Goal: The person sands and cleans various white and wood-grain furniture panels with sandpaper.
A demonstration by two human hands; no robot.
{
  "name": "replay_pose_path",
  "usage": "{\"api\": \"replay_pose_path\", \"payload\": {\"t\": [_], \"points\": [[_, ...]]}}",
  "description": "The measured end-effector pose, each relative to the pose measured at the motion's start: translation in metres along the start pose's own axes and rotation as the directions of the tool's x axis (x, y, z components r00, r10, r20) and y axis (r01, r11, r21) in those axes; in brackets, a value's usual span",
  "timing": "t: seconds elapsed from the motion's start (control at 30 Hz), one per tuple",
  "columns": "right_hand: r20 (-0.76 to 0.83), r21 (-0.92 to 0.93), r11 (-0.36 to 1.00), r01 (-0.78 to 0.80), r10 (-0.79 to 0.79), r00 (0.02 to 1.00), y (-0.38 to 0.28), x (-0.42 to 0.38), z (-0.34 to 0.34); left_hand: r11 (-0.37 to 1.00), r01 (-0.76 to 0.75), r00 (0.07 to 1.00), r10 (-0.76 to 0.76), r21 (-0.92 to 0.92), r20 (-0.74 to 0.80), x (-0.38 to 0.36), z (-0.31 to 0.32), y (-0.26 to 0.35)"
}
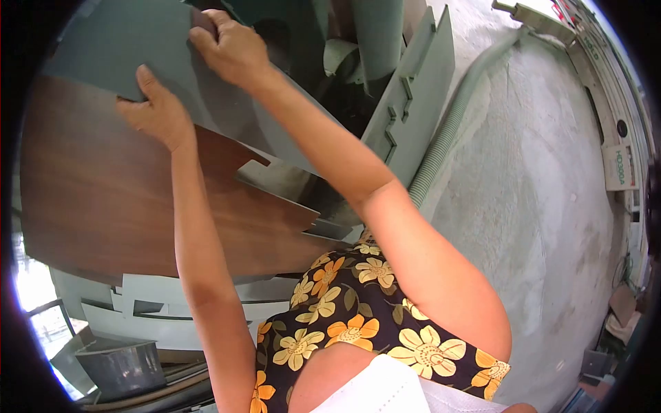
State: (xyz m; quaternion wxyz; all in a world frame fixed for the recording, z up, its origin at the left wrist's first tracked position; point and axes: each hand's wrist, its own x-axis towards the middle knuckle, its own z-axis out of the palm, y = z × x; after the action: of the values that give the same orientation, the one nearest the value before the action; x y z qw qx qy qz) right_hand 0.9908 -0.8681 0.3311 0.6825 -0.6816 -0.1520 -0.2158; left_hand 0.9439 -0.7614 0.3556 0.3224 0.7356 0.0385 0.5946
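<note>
A black top (pixel 389 315) printed with flowers – yellow and orange (dull green leaves between) – and white stitched cloth (pixel 379 391).

Pale grey floor (pixel 502 179), scuffed. Ribbed hose (pixel 451 124) along it. Long machine (pixel 606 82) at right edge, marked HD300A. Bright window (pixel 43 316) at lower left, dark frame. Daylight at top right.

Both bare arms reach out toward eleven o'clock. The left arm (pixel 200 255) runs up nearly to twelve, its elbow (pixel 210 292) slightly bent, and the left hand (pixel 162 113) turns off toward ten, thumb raised, fingers curled under. The right arm (pixel 413 234) slants in from four o'clock, bending a little at the elbow (pixel 379 193), and the right hand (pixel 236 54) is closed in a pinch, farther out than the left, at about one o'clock from it.
</note>
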Motion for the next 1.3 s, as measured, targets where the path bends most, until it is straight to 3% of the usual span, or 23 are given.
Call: {"api": "replay_pose_path", "payload": {"t": [0.2, 0.27, 0.33, 0.47, 0.53, 0.67, 0.77, 0.87, 0.97, 1.07, 1.17, 1.2, 1.3], "points": [[-0.093, -0.012, 0.998, 0.056, -0.057, 0.994, 0.064, -0.044, -0.016, 0.999, 0.016, 1.000, -0.017, 0.029, 0.013, 0.001, -0.003, 0.008], [-0.073, -0.053, 0.999, 0.000, -0.004, 0.997, 0.098, -0.080, -0.039, 0.999, 0.033, 0.999, -0.034, 0.039, 0.003, 0.002, -0.002, 0.005], [0.025, -0.127, 0.982, -0.143, 0.147, 0.989, 0.149, -0.123, -0.067, 0.999, 0.037, 0.999, -0.037, 0.008, 0.003, 0.002, -0.002, 0.005], [0.115, -0.413, 0.876, -0.249, 0.322, 0.940, 0.239, -0.213, -0.126, 0.999, 0.033, 0.999, -0.033, 0.018, -0.016, 0.002, -0.001, 0.002], [0.100, -0.466, 0.851, -0.242, 0.322, 0.941, 0.274, -0.248, -0.142, 0.999, 0.049, 0.999, -0.048, 0.007, -0.021, 0.001, 0.000, 0.001], [0.188, -0.462, 0.851, -0.248, 0.368, 0.911, 0.276, -0.250, -0.157, 0.999, 0.021, 1.000, -0.021, 0.033, -0.010, 0.002, -0.002, 0.007], [0.264, -0.563, 0.820, -0.102, 0.295, 0.918, 0.282, -0.245, -0.166, 0.999, 0.048, 0.999, -0.047, 0.025, -0.010, 0.002, -0.002, 0.009], [0.221, -0.542, 0.782, -0.308, 0.486, 0.846, 0.283, -0.224, -0.178, 0.998, 0.052, 0.998, -0.052, 0.033, -0.024, 0.003, -0.002, 0.008], [0.055, -0.591, 0.794, -0.145, 0.219, 0.974, 0.296, -0.192, -0.186, 1.000, 0.015, 0.999, -0.014, 0.022, -0.052, 0.004, -0.001, 0.002], [0.185, -0.664, 0.744, 0.077, 0.064, 0.981, 0.297, -0.169, -0.186, 0.997, 0.077, 0.996, -0.077, 0.007, -0.041, 0.002, -0.004, 0.007], [0.564, -0.582, 0.734, 0.350, 0.055, 0.824, 0.303, -0.181, -0.191, 0.997, 0.067, 0.997, -0.068, -0.025, -0.035, 0.002, -0.002, 0.009], [0.665, -0.569, 0.730, 0.379, 0.137, 0.735, 0.316, -0.191, -0.197, 0.997, 0.069, 0.997, -0.070, -0.021, -0.040, 0.002, -0.001, 0.009], [0.782, -0.533, 0.637, 0.557, 0.118, 0.613, 0.314, -0.190, -0.208, 0.999, 0.046, 0.997, -0.046, -0.011, -0.059, 0.001, -0.001, 0.008]]}}
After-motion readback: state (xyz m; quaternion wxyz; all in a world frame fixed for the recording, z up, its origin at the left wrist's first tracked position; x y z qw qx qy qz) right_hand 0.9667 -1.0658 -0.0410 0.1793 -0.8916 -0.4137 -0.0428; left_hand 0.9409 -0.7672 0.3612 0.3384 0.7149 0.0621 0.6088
